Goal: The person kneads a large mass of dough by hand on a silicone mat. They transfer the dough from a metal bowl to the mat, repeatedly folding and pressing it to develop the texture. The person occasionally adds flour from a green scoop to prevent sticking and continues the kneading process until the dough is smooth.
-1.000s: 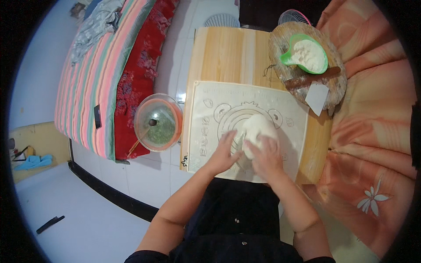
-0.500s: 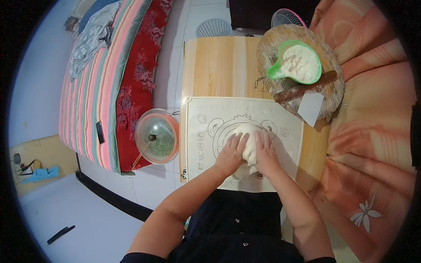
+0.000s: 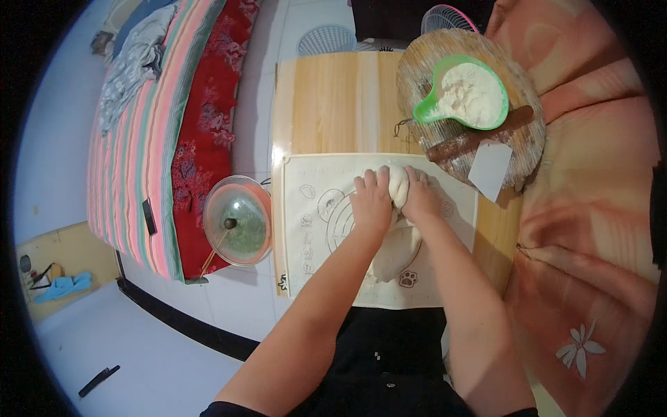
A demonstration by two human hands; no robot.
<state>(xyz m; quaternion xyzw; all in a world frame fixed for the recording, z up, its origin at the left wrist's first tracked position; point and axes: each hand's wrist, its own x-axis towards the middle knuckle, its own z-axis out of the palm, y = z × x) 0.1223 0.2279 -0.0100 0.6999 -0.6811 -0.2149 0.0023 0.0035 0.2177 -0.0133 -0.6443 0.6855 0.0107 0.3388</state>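
Note:
A lump of pale dough lies on a white printed kneading mat, drawn out between its near part and its far end. My left hand grips the far end from the left, fingers bent over it. From the other side my right hand holds the same end, its fingertips close to the left ones. A strip of dough shows between the two hands. The parts under my palms are hidden.
Beyond the mat, a round wooden board carries a green scoop of flour, a cleaver-like dark strip and a white scraper. Left of the wooden table sits a lidded bowl with greens. Orange cloth hangs at right.
Both hands have moved away from me toward the mat's far side, carrying the dough's far end. The near part of the dough is now uncovered. The whole view has shifted slightly.

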